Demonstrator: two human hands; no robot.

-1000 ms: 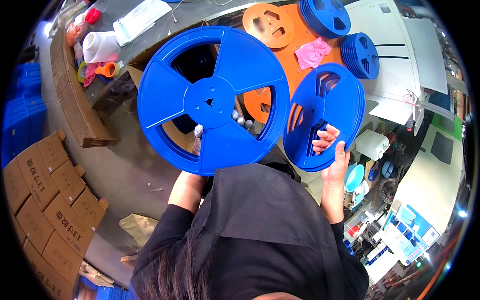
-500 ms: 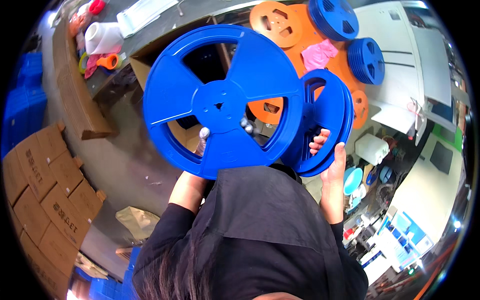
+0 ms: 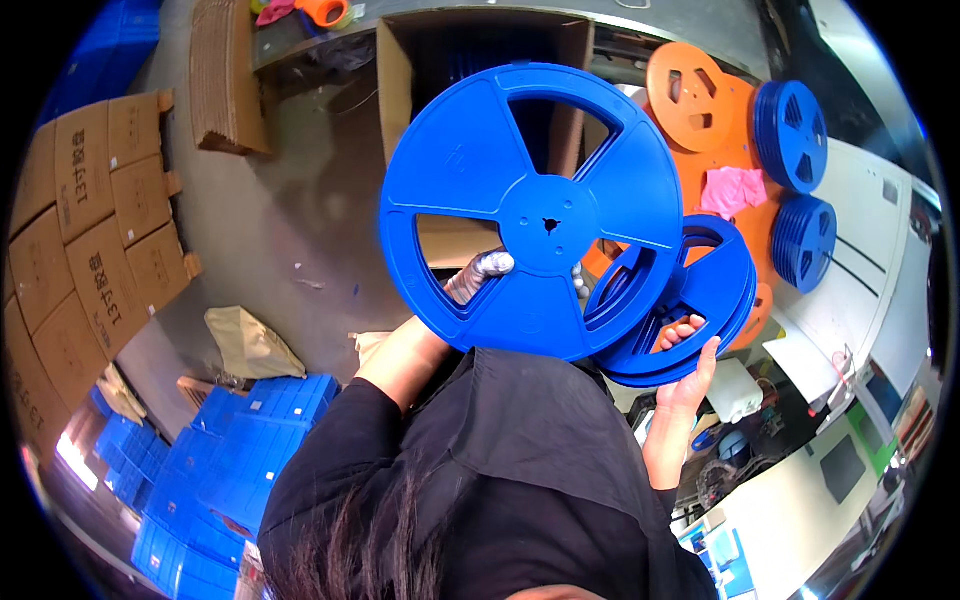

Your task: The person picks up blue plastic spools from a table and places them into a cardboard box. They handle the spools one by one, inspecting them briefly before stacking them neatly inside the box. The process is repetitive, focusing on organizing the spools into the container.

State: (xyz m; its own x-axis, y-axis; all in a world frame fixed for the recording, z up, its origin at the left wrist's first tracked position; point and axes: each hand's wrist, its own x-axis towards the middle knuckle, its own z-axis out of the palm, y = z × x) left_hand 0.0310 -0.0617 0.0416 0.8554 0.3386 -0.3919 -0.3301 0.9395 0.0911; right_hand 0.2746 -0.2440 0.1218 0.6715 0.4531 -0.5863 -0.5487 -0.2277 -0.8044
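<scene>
A large blue plastic reel (image 3: pixel 540 300) with three window-like openings faces me at chest height. My left hand (image 3: pixel 482 275), in a pale glove, is closed on it, with the thumb lying across the lower left opening toward the hub. Pale gloved fingertips also show through the lower right opening. Partly behind that reel, at the right, several blue reels (image 3: pixel 735 265) are stacked together at a tilt. My right hand (image 3: pixel 690 350) grips their near rim, its bare fingers curled through an opening and its thumb outside.
An open cardboard box (image 3: pixel 400 75) stands beyond the reels. An orange surface (image 3: pixel 728 130) at the right bears an orange reel (image 3: pixel 688 98), blue reel stacks (image 3: pixel 803 243) and pink cloth (image 3: pixel 733 192). Stacked cartons (image 3: pixel 90 235) stand left; blue crates (image 3: pixel 245 450) lower left.
My view has turned left, so the surroundings sit differently and more of the open box shows. Both hands keep hold of their reels, which now appear farther right, the large one slightly rotated.
</scene>
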